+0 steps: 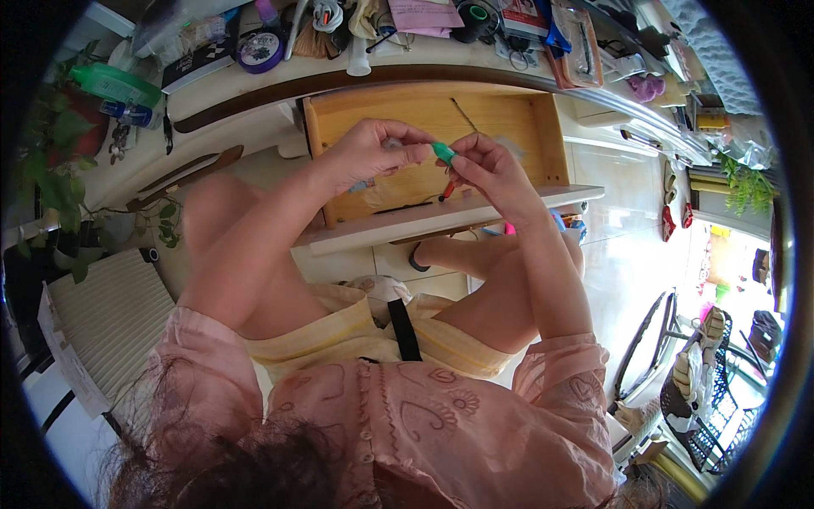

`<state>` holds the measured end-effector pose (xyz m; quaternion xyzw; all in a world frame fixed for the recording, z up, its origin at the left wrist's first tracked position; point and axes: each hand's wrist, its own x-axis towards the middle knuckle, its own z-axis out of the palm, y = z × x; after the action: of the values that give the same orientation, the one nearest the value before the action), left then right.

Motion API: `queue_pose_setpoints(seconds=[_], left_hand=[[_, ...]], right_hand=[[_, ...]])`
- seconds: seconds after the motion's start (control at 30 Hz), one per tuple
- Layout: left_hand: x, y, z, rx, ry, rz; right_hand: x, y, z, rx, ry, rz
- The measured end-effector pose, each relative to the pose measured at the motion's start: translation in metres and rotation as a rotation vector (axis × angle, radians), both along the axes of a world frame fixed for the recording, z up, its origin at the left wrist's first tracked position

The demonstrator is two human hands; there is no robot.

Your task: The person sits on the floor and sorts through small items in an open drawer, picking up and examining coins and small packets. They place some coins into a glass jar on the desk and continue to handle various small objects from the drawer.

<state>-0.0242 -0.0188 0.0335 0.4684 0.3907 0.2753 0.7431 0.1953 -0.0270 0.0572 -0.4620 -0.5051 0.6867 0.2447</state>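
A small green object point(443, 153), its kind too small to make out, is held between both hands above a pulled-out wooden drawer point(517, 110). My left hand point(369, 157) pinches its left end between thumb and fingers. From the right, my right hand point(492, 174) grips the other end with thumb and forefinger. Inside the drawer lie a thin dark rod point(463, 113) at the back, a small red and black item point(447, 192) below my right hand, and a dark slim stick point(403, 207) along the front. Parts of the drawer floor are hidden by my hands.
Along the desk top stand a purple tape roll point(260, 53), a green bottle point(114, 85), a pink paper point(424, 15) and an orange-edged clear case point(577, 47). A potted plant point(72, 131) is at left. The drawer front point(458, 219) juts over my knees.
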Motion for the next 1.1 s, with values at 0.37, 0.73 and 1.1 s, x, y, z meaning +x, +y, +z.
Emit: queue_pose_setpoints(seconds=[0.37,0.73,1.1], left_hand=[[0.003,0.002,-0.003,0.041,0.046,0.048],[0.008,0.004,-0.005,0.337,0.210,0.045],[0.008,0.001,-0.002,0.296,0.085,0.098]], right_hand=[[-0.012,-0.003,-0.011,0.291,-0.148,-0.101],[-0.018,-0.008,-0.015,0.401,-0.220,-0.138],[-0.012,-0.004,-0.008,0.159,-0.054,-0.149]])
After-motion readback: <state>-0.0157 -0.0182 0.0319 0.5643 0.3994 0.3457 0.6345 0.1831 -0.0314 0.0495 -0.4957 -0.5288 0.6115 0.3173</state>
